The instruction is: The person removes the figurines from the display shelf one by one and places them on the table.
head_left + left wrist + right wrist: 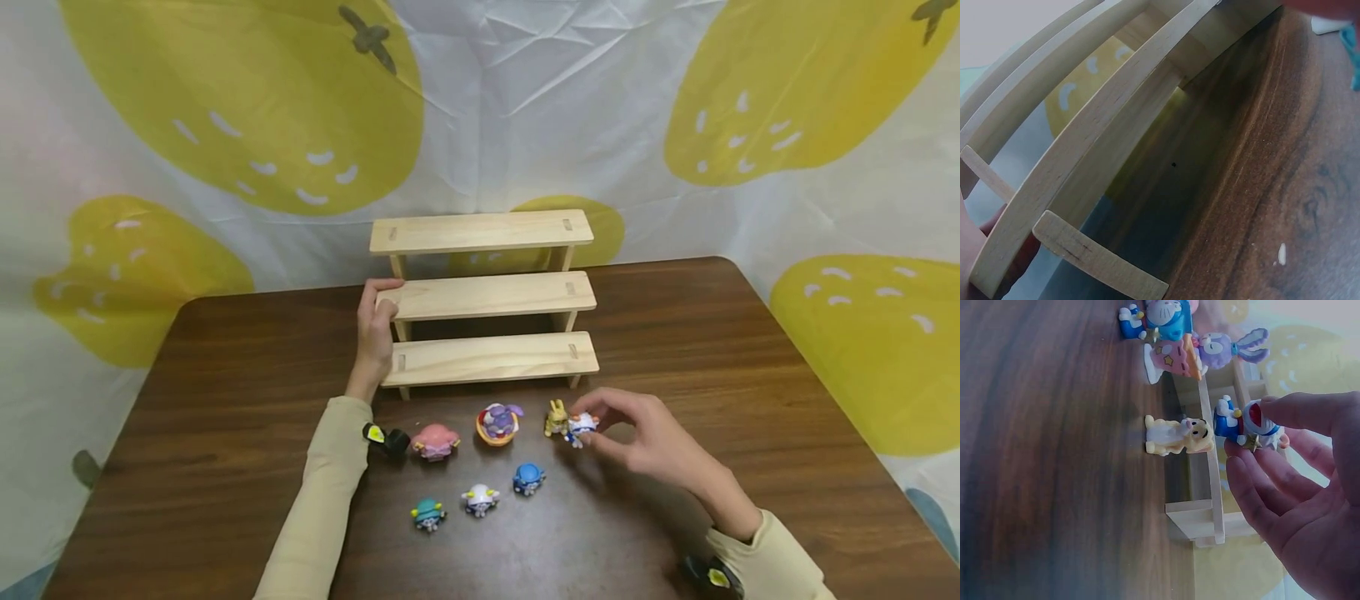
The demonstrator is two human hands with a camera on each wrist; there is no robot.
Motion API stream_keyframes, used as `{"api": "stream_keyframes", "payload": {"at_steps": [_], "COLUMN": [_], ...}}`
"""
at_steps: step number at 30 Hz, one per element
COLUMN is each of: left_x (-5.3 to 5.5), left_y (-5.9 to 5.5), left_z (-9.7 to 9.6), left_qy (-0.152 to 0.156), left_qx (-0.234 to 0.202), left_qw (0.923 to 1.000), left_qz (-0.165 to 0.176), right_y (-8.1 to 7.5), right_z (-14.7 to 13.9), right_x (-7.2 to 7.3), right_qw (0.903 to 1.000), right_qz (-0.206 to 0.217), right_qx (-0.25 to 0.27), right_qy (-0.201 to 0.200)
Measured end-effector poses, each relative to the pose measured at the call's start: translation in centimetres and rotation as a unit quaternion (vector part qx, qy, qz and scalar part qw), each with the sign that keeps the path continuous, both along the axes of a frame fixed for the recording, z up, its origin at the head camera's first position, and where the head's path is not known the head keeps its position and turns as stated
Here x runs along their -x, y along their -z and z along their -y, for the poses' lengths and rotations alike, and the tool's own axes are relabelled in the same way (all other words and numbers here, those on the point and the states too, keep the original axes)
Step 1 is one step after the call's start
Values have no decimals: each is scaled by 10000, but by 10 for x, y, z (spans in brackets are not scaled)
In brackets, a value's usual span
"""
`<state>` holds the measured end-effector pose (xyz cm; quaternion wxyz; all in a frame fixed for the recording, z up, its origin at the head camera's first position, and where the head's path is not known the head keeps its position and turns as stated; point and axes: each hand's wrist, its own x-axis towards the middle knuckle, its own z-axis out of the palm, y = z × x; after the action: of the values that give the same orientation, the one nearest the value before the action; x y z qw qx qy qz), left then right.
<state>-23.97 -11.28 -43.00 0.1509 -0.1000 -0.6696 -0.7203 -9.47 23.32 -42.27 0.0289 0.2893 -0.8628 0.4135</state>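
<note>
My left hand (373, 333) grips the left end of the middle step of a three-tier wooden display stand (491, 296). Part of that hand shows at the lower left of the left wrist view, behind a plank (1079, 131). Between right thumb and fingers, my right hand (652, 437) pinches a small blue-and-white figurine (1227, 422) with a white hat and orange horns. It is held off the table, higher than the yellow rabbit-eared figurine (556, 419) standing beside it. That yellow one (1169, 435) stands upright on the tabletop.
In front of the stand are a pink figurine (436, 442), a purple one in a basket-like cup (497, 425), and blue (528, 478), white-hatted (480, 499) and teal-hatted (428, 514) figurines. Behind the brown table (247, 433) hangs a fruit-patterned cloth (480, 100).
</note>
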Motion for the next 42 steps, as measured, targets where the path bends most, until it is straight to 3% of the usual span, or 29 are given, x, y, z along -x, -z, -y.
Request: {"api": "stream_keyframes", "payload": {"at_steps": [8, 25, 29, 31, 32, 35, 39, 42], "left_x": [-3, -3, -9, -13, -17, -19, -24, -33], "left_y": [-3, 0, 2, 2, 2, 17, 37, 34], "left_z": [0, 2, 8, 12, 14, 24, 33, 35], "left_qy": [-49, -17, 99, 157, 163, 51, -73, -25], "left_qx": [58, 114, 316, 618, 821, 1616, 2609, 3102], "left_qw": [10000, 9999, 9994, 9979, 9963, 9868, 9650, 9500], "left_qz": [19, 22, 60, 148, 187, 98, -269, -366], "right_y": [9, 25, 25, 25, 25, 20, 9, 1], "right_z": [2, 5, 7, 7, 6, 6, 3, -1], "right_x": [-6, -12, -13, -13, -13, -15, -15, -12], "right_qw": [9995, 9954, 9942, 9944, 9947, 9955, 9972, 9978], "right_qz": [30, 538, 669, 600, 547, 378, 173, -15], "right_qx": [-193, -392, -445, -496, -521, -532, -551, -614], "right_qy": [-250, -684, -714, -711, -704, -680, -471, -254]}}
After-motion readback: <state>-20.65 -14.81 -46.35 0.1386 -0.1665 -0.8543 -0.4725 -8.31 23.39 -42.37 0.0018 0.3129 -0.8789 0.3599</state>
